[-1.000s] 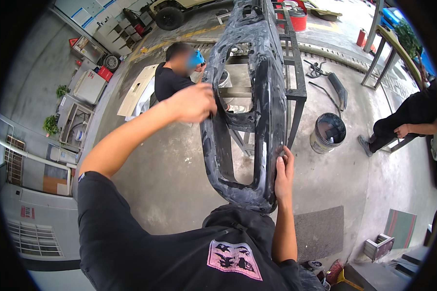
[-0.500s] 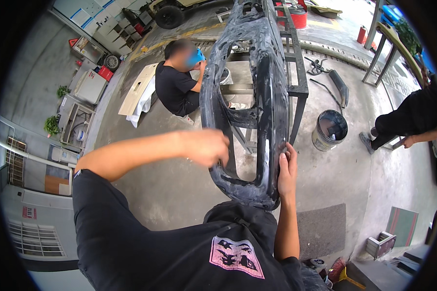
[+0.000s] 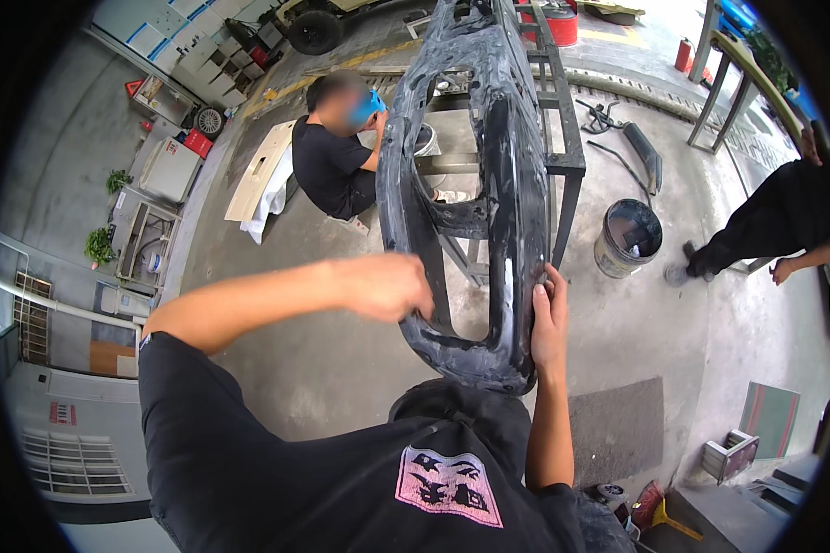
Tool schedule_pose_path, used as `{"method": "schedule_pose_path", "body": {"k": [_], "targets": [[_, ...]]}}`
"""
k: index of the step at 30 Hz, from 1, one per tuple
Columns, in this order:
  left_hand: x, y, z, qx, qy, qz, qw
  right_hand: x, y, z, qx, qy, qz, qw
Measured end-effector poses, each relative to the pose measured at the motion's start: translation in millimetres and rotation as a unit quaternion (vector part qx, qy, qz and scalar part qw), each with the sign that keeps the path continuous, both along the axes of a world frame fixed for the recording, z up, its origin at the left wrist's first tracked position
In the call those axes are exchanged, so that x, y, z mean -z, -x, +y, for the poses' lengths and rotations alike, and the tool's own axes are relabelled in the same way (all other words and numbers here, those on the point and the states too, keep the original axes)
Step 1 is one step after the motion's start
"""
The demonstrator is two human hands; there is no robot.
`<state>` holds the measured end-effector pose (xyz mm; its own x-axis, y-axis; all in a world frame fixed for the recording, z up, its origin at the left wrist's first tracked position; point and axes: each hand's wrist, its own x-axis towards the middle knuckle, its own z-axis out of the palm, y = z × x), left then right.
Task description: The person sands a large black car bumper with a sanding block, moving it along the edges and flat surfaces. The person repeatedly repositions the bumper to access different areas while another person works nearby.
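Note:
A long black moulded panel [image 3: 510, 166], patched with grey, like a vehicle bumper, rests lengthways in front of me on a dark metal frame [image 3: 567, 159]. My left hand [image 3: 389, 288], slightly blurred, is closed over the lower left rim of the panel's large opening; I cannot make out whether anything is between its fingers and the rim. My right hand [image 3: 549, 313] grips the panel's right outer edge near the lower end, fingers wrapped along the side.
A co-worker [image 3: 332, 161] sits low left of the panel, holding something blue. Another person [image 3: 770, 221] stands at right. A bucket [image 3: 627, 240], dark loose parts [image 3: 636, 157], a mat [image 3: 618, 429], a small stool [image 3: 725, 458], a broom [image 3: 659, 511] and a pale board [image 3: 256, 170] lie around.
My left hand has moved down from the panel's upper left rim to its lower left part, then shifted slightly. My right hand stays on the right edge.

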<state>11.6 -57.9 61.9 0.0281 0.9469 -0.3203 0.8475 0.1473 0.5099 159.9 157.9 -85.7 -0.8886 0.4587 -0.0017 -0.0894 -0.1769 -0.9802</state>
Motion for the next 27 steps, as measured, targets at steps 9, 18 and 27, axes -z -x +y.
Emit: {"method": "schedule_pose_path", "body": {"k": [9,18,27], "targets": [[-8.1,42.2,13.5,-0.083,0.116,0.144,0.979,-2.2,0.4,-0.7,0.008,0.005,0.010,1.000],[19.4,12.9,26.4,-0.043,0.234,0.225,0.945,-0.2,0.2,-1.3,0.008,0.002,0.003,1.000],[7.0,23.5,50.7,-0.051,0.324,0.237,0.914,-3.5,-2.6,-2.6,0.011,0.019,-0.004,1.000]]}}
